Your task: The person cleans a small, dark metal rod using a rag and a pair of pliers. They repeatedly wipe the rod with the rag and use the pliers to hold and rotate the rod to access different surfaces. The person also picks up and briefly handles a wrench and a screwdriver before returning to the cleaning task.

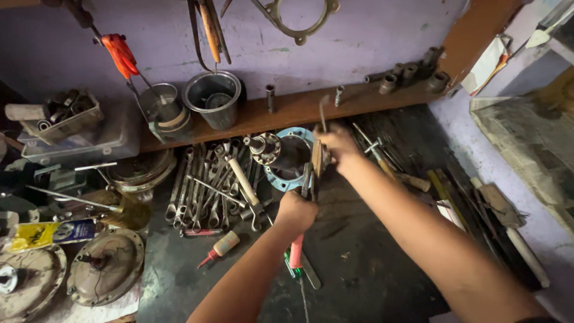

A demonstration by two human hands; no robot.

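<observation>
Gripping the red-handled metal pliers (301, 203), my left hand (295, 213) is closed around their grips near the middle of the dark, greasy workbench (371, 263). Just beyond, my right hand (336, 143) pinches a small brown metal part (317, 157) at the plier tips. Further back lie the grey steel spanners (200, 188), then the dented steel bucket (213, 98) on the brown wooden shelf (299, 107) along the bench's far edge.

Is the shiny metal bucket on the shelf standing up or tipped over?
Standing up. The metal bucket sits on the wooden shelf with its round open mouth facing upward, so you can look down inside it.
</observation>
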